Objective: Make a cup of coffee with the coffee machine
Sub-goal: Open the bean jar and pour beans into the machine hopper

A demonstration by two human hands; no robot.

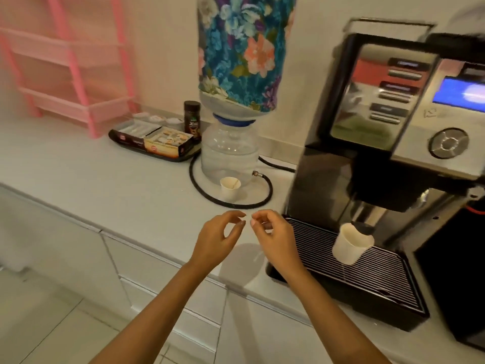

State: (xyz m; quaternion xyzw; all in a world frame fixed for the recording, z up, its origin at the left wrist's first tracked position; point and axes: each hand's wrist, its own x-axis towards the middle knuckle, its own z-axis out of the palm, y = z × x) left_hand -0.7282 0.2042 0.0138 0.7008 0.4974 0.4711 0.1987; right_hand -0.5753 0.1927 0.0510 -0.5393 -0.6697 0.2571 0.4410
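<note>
The black and silver coffee machine (pixel 380 101) stands on the right of the white counter (pixel 105 179), its blue screen (pixel 459 93) lit. A white paper cup (pixel 346 248) sits on the drip tray grate (pixel 372 279), directly under the black spout (pixel 363 227). My left hand (pixel 220 237) and my right hand (pixel 273 237) hover side by side above the counter's front edge, left of the drip tray. Their fingers are loosely curled, with fingertips almost meeting. I see nothing held in either hand.
A second paper cup (pixel 229 189) with a stick in it stands by the clear water dispenser base (pixel 228 151), ringed by a black hose (pixel 231 204). A floral-covered bottle (pixel 244 48) sits on top. Behind are a sachet tray (pixel 154 143), a dark jar (pixel 192 119) and a pink rack (pixel 70 61).
</note>
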